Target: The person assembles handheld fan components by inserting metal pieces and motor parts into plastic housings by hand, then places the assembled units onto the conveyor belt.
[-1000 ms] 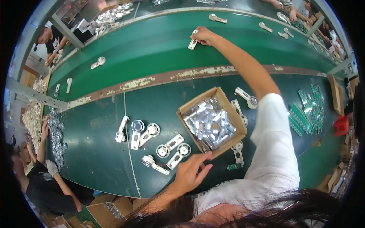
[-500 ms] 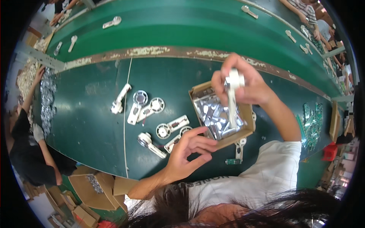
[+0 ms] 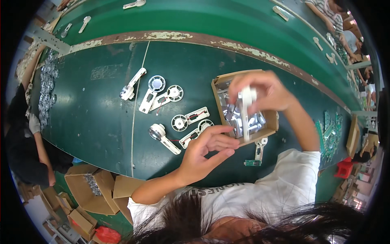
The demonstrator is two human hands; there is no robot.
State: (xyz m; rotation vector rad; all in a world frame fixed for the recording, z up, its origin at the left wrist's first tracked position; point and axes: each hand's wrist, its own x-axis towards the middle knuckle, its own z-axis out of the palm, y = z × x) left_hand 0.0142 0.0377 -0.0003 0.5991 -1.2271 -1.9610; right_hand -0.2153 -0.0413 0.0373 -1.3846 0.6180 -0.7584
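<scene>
My right hand (image 3: 269, 90) is closed around the round head of a white handheld fan part (image 3: 245, 118), slightly blurred, with its handle pointing down over the open cardboard box (image 3: 217, 101). Shiny silver pieces (image 3: 255, 122) lie inside that box. My left hand (image 3: 203, 152) holds nothing; its fingers are apart beside the box's near left corner. Left of the box, several white fan parts lie on the table, among them an open one with a spoked ring (image 3: 175, 93) and a silver-rimmed one (image 3: 157, 131). Another fan part with a green circuit board (image 3: 252, 162) lies near me.
Green circuit boards (image 3: 331, 136) are piled at the right. Silver parts (image 3: 46, 89) line the table's left end, where a person in black (image 3: 24, 142) works. Beyond the worn ledge (image 3: 170, 36), fan parts lie on a green belt (image 3: 203, 18). Cardboard boxes (image 3: 87, 189) stand below left.
My right hand has turned the fan part more edge-on and lowered it slightly over the box. My left hand has stayed by the box corner. The whole view has shifted a little.
</scene>
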